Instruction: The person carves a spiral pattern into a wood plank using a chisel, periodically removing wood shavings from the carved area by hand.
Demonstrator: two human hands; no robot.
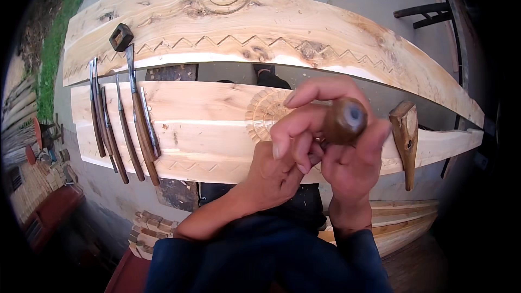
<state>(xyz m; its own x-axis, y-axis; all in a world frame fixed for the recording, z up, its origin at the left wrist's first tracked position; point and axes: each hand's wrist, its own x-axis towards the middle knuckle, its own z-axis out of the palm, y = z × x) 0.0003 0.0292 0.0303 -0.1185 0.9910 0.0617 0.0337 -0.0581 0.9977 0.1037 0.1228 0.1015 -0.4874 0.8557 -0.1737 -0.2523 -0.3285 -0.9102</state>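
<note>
Over the right part of the near pale wooden board (211, 108), in the head view, the right hand (347, 165) has its fingers wrapped around a brown, round-ended wooden handle (347, 122). The left hand (274, 176) is just beside it, fingers curled; what they grip I cannot tell. Brown-handled steel chisels (126, 130) lie left, a brown wooden mallet (404, 135) right.

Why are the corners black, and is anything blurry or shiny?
In the head view, the black corners are probably the fisheye lens's edge; there too, the wooden handle looks a bit soft, and its round end has a pale bluish shine.
</note>
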